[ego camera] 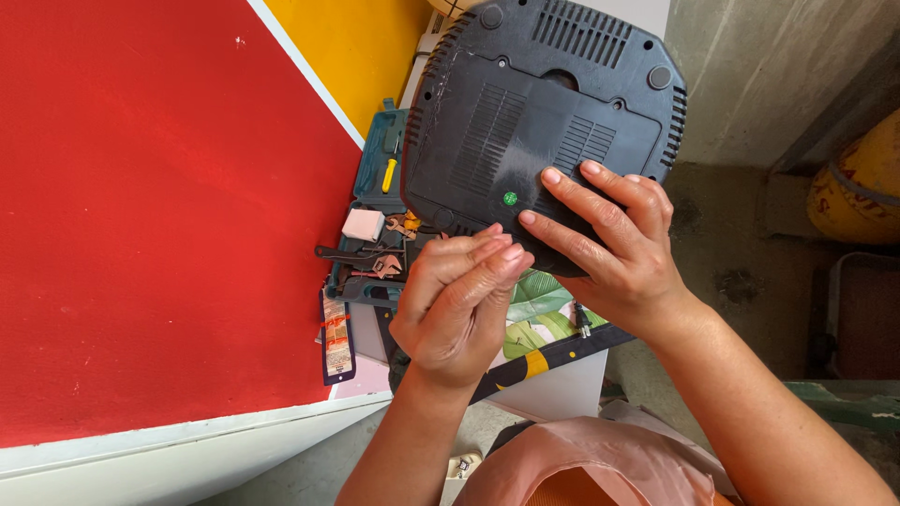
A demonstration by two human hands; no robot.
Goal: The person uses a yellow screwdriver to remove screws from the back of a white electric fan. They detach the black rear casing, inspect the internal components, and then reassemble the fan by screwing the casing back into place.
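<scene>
my right hand (614,244) spread flat on black appliance base (544,112); left hand (459,300) fingertips pinched together, contents can't tell, beside toolbox (375,187).

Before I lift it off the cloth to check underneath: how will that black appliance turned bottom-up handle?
The black appliance is probably stiff: its base is a moulded shell with vent slots. It looks bulky, so likely needs both hands; the right hand already rests flat on it. Its smooth plastic may slip, though the round feet could give grip.
</scene>
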